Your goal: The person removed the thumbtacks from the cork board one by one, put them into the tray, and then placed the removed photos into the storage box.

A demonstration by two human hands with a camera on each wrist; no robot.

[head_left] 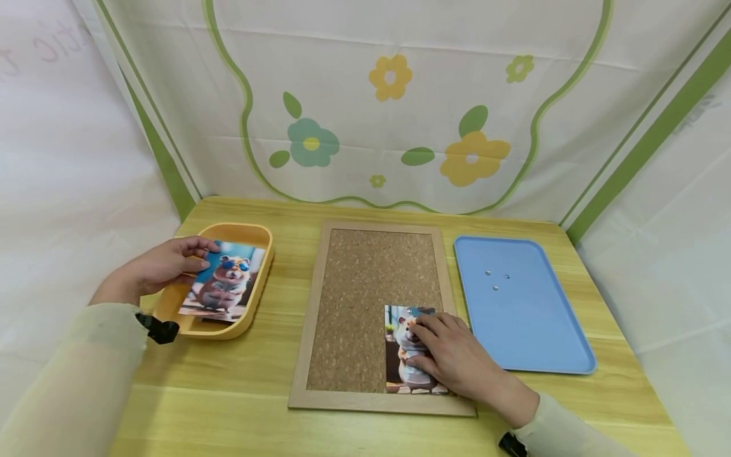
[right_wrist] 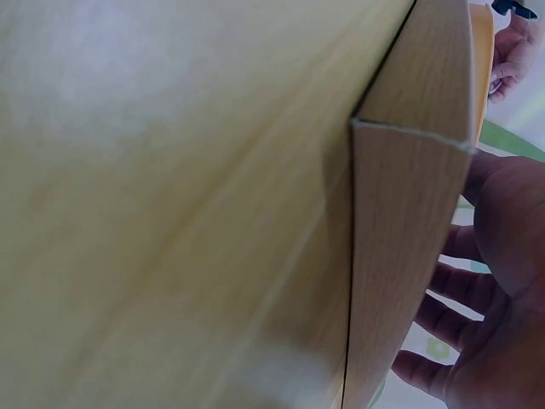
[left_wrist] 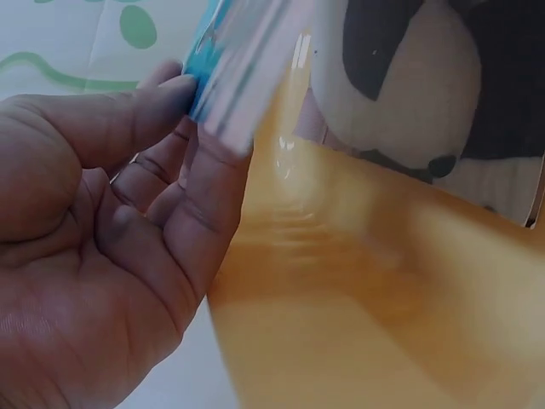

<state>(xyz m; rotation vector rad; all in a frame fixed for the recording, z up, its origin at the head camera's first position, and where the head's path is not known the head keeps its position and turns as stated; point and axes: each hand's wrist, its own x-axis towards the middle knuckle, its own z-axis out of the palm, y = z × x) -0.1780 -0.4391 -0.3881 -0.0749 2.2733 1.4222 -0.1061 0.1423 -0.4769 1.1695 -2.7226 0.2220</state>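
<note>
My left hand (head_left: 165,266) pinches a picture card (head_left: 228,279) of a hamster in blue sunglasses between thumb and fingers, held over an orange tray (head_left: 259,304). In the left wrist view, the thumb lies along the card's edge (left_wrist: 247,85), and another card (left_wrist: 417,94) with a black-and-white animal shows beyond it. A framed corkboard (head_left: 354,304) lies mid-table. My right hand (head_left: 457,352) rests with loosely spread fingers on a second hamster card (head_left: 396,368) at the board's lower right, covering its right side. A small pin (head_left: 408,311) sits at that card's top edge.
To the right of the board lies a blue tray (head_left: 531,324) holding a few small pins (head_left: 495,288). The wooden table (head_left: 240,393) bears everything. A white curtain (head_left: 354,57) with printed flowers hangs behind, and white fabric also borders both sides.
</note>
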